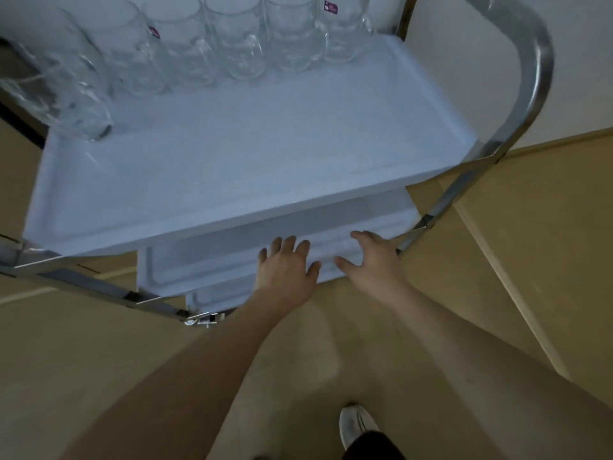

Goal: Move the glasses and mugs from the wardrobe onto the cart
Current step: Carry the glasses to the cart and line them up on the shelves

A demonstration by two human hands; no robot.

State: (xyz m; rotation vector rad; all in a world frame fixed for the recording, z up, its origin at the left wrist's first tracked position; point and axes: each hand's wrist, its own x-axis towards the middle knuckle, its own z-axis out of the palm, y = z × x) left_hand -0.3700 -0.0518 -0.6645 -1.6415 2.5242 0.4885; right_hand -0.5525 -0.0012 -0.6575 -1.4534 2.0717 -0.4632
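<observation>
A white cart (232, 180) with a chrome tube frame (527, 94) fills the upper view. Several clear glass mugs (232, 38) stand in a row along the far edge of its top tray; one more mug (76, 94) stands at the tray's left side. My left hand (285, 270) and my right hand (374, 260) hang side by side, both empty, fingers spread and relaxed, below the tray's near edge and over the lower shelf (232, 260). The wardrobe is out of view.
The near half of the top tray is bare. Tan floor (530, 244) surrounds the cart, and a pale wall rises at the top right. My shoe (356, 423) shows at the bottom. A caster bracket (202, 320) sits at the cart's lower corner.
</observation>
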